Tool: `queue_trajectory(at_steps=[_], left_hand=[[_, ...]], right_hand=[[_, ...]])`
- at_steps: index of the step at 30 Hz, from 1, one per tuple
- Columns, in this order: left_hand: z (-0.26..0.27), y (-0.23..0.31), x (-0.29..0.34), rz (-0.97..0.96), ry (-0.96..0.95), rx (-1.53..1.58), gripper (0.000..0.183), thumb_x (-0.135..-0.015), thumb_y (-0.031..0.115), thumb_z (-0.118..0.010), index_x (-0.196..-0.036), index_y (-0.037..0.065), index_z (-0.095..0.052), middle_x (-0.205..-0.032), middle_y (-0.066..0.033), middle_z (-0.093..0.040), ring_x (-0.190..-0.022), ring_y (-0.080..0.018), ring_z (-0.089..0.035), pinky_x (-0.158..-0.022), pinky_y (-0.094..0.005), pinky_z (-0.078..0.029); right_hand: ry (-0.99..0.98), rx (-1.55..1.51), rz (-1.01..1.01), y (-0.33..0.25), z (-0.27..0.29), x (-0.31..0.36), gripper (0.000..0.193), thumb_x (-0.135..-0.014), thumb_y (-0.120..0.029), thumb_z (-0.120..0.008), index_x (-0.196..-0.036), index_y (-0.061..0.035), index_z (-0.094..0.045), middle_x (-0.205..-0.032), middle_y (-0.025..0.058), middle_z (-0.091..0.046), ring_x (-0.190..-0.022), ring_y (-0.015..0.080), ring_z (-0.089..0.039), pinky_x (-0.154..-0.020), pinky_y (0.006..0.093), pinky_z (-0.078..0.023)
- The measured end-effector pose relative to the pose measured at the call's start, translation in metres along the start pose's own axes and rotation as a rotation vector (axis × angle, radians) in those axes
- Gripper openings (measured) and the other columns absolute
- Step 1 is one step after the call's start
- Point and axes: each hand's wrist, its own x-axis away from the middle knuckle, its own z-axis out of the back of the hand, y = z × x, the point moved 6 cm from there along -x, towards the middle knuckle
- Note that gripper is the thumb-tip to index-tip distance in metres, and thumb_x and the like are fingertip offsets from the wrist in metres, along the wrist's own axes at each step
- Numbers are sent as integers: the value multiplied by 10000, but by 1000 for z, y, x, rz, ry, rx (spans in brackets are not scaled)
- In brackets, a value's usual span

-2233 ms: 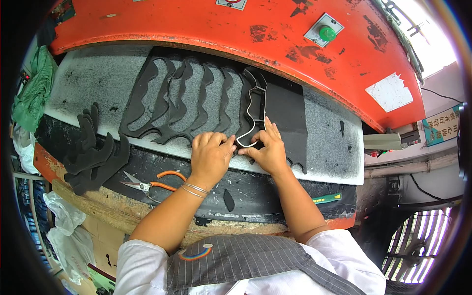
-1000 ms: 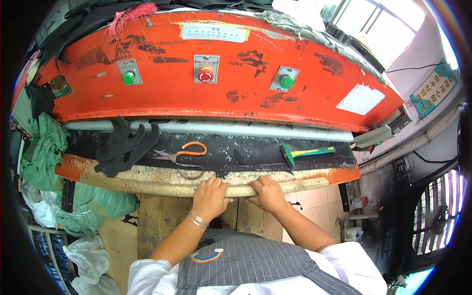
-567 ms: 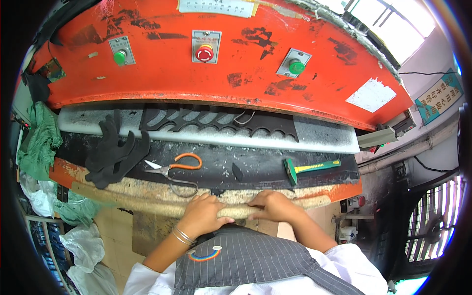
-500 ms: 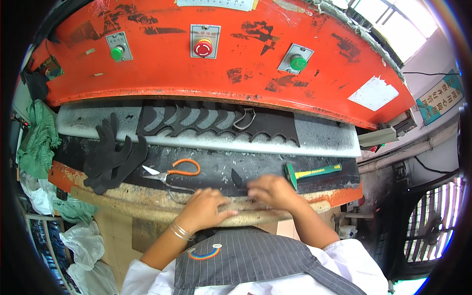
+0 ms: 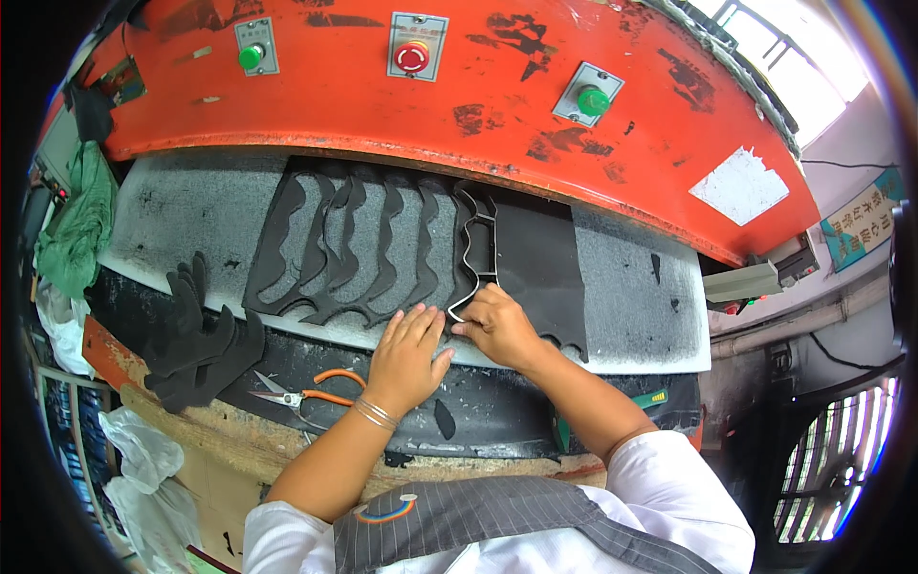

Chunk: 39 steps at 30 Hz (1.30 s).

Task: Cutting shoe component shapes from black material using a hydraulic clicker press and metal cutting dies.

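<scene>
My right grip (image 5: 499,323) holds the near end of the wavy metal frame (image 5: 468,251) — thumb and fingers pinched on it.
The frame lies on the black sheet (image 5: 537,247), stretching away from that grip, its long axis running near to far. My right hand is the nearer; my left grip (image 5: 405,362) lies wide and flat at the sheet's near edge — just left of the frame's near end, holding nothing.

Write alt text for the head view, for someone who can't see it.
A person's right hand holds the near end of a wavy metal frame on a dark sheet with curved openings; the left hand lies at the sheet's near edge. Beyond stands a red machine; orange-handled scissors and a pile of dark pieces lie in front, to the left.
</scene>
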Motion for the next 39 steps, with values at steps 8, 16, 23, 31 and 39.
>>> queue_trajectory(at_steps=[8,16,23,31,39], left_hand=[[5,0,2,13,18,16,528,-850,274,-658,-1285,-6,-554,-1312,-169,-561,-1287,-330,-477,-1112,-481,-318],[6,-4,-6,5,26,-9,533,-850,246,-663,-1298,-15,-540,-1337,-181,-527,-1310,-343,-445,-1121,-487,-305],[28,22,-25,-23,101,8,457,-850,246,-673,-1239,15,-605,-1272,-152,-544,-1246,-308,-458,-1088,-471,-283],[-24,28,-54,-3,140,58,297,-851,266,-679,-1085,86,-706,-890,-29,-566,-928,-225,-519,-913,-409,-379],[-20,28,-48,-16,199,58,187,-845,215,-682,-977,91,-728,-808,-19,-548,-851,-216,-525,-863,-386,-412]], right_hand=[[-100,-18,-5,-17,71,-45,179,-754,-172,-774,-832,-45,-675,-825,106,-624,-841,312,-597,-731,399,-489],[293,-590,-216,25,89,14,169,-793,-88,-754,-833,-20,-606,-868,38,-567,-840,148,-546,-768,288,-442],[127,33,61,18,79,41,195,-723,-60,-783,-811,-23,-613,-819,76,-592,-808,278,-555,-731,361,-457],[16,159,74,34,44,33,283,-681,-104,-799,-911,-49,-642,-916,93,-598,-916,295,-556,-824,392,-464],[10,311,-265,62,45,47,589,-615,-476,-832,-989,-73,-624,-1329,283,-517,-1380,376,-373,-1104,588,-232]])
